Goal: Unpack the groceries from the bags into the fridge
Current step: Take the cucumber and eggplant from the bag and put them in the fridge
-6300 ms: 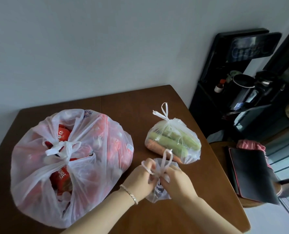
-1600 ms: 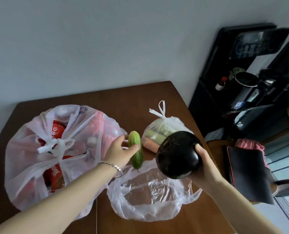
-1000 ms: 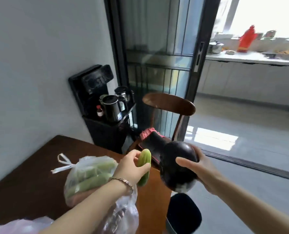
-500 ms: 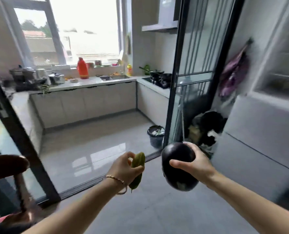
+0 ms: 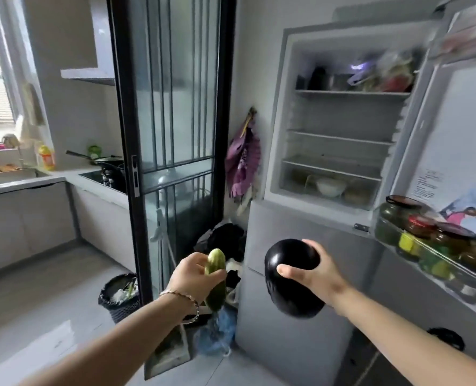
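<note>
My left hand [image 5: 190, 277] grips a green cucumber [image 5: 216, 277], held upright at waist height. A round, dark purple eggplant [image 5: 289, 280] sits in my right hand [image 5: 312, 274]. Both hands are held out in front of the grey fridge [image 5: 309, 218], whose upper compartment stands open. Its white shelves [image 5: 340, 137] are mostly bare in the middle; the top shelf holds bagged items and the bottom shelf holds bowls [image 5: 330, 186]. The grocery bags are out of view.
The open fridge door [image 5: 437, 224] swings out at right, with jars [image 5: 415, 227] in its rack. A black-framed glass sliding door [image 5: 172, 129] stands left of the fridge. A bin [image 5: 120, 296] and bags [image 5: 217, 327] sit on the floor near it.
The view has swung from the table through the kitchen to the open fridge. Both hands still carry the cucumber and the eggplant taken from the small bag.
</note>
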`<action>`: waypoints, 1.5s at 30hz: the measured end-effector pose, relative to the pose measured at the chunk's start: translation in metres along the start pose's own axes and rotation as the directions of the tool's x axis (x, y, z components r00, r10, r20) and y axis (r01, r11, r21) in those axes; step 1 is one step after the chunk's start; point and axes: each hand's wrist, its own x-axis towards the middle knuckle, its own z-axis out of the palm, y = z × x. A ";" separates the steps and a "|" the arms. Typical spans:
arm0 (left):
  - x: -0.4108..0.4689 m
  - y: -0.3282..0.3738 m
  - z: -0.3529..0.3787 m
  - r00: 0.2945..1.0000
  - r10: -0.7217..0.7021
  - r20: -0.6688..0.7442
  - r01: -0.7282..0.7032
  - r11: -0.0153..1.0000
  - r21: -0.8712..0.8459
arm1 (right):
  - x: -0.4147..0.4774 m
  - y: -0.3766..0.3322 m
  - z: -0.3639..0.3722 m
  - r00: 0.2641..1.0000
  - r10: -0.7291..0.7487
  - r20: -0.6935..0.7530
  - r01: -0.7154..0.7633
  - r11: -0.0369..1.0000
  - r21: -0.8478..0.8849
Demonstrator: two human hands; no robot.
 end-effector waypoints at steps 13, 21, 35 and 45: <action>0.319 0.108 0.144 0.918 0.010 0.396 0.042 0.992 -0.122 | 0.223 0.022 -0.080 0.876 0.166 -0.452 -0.167 0.985 0.040; 0.432 0.177 0.276 0.854 -0.052 0.518 0.245 0.918 -0.312 | 0.322 0.066 -0.163 0.760 0.180 -0.624 -0.212 0.977 0.024; 0.570 0.231 0.425 0.783 0.019 0.622 0.492 0.593 -0.638 | 0.482 0.128 -0.219 0.658 0.288 -0.696 -0.148 0.955 0.256; 0.570 0.217 0.413 0.739 0.021 0.674 0.471 0.700 -0.537 | 0.474 0.117 -0.221 0.556 0.242 -0.795 -0.155 0.970 0.187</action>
